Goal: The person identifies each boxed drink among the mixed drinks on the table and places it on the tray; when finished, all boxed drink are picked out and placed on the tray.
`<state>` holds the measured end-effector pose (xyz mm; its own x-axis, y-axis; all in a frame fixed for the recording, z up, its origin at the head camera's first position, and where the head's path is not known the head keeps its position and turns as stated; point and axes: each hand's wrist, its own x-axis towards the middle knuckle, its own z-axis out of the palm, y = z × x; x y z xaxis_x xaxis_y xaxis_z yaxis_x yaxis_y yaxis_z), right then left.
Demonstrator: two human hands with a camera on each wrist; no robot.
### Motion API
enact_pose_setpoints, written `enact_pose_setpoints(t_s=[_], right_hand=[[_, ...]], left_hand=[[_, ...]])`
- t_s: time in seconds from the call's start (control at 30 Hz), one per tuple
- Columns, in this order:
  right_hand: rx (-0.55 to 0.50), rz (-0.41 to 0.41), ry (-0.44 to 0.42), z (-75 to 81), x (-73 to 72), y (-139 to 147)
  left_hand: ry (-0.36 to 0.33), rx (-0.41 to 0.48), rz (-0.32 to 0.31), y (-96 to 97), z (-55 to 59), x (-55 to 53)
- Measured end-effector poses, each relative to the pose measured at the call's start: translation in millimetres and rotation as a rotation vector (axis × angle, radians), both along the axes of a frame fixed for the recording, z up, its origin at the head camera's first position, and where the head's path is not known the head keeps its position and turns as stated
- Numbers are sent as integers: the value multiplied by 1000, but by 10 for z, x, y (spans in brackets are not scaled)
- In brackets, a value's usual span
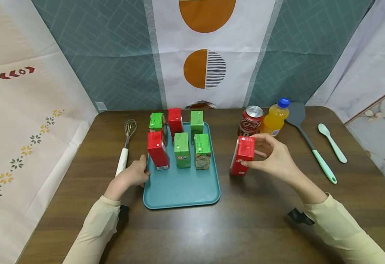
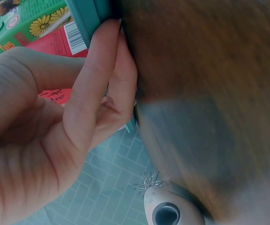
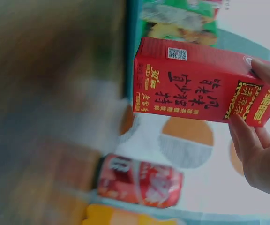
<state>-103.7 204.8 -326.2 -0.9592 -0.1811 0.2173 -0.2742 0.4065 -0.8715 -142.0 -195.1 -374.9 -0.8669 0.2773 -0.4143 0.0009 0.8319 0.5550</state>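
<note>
My right hand [image 1: 276,156] pinches the upper end of a red drink carton [image 1: 242,156], thumb on one side and fingers on the other. This carton stands upright to the right of a teal tray [image 1: 180,189], and its printed front faces the right wrist view. At the tray's left rim is my left hand [image 1: 134,172], its thumb and curled fingers gripping the edge. Several cartons stand on the tray: a red carton [image 1: 158,151] nearest the left hand, another red carton [image 1: 175,123] behind, and green cartons [image 1: 182,151] beside them.
A whisk [image 1: 123,157] lies left of the tray, close to the left hand. Beyond the right hand stand a soda can [image 1: 250,121] and an orange juice bottle [image 1: 274,117]. Further right lie a spatula [image 1: 307,141] and a pale green spoon [image 1: 332,143]. Patterned cloth hangs behind the table.
</note>
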Motion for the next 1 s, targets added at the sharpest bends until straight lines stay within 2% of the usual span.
enact_pose_setpoints(t_s=[0.13, 0.23, 0.5, 0.8, 1.0], right_hand=[[-74, 83, 26, 102, 72, -117], [-91, 165, 23, 159, 105, -244], [-132, 339, -5, 167, 68, -690], [-151, 396, -60, 53, 24, -1236], [-96, 369, -121, -57, -36, -1567]], left_hand=[[1, 1, -5, -15, -9, 7], [9, -1, -8, -27, -9, 13], [23, -5, -9, -50, -16, 9], [-7, -25, -7, -18, -17, -18], [-3, -9, -7, -5, -2, -14]])
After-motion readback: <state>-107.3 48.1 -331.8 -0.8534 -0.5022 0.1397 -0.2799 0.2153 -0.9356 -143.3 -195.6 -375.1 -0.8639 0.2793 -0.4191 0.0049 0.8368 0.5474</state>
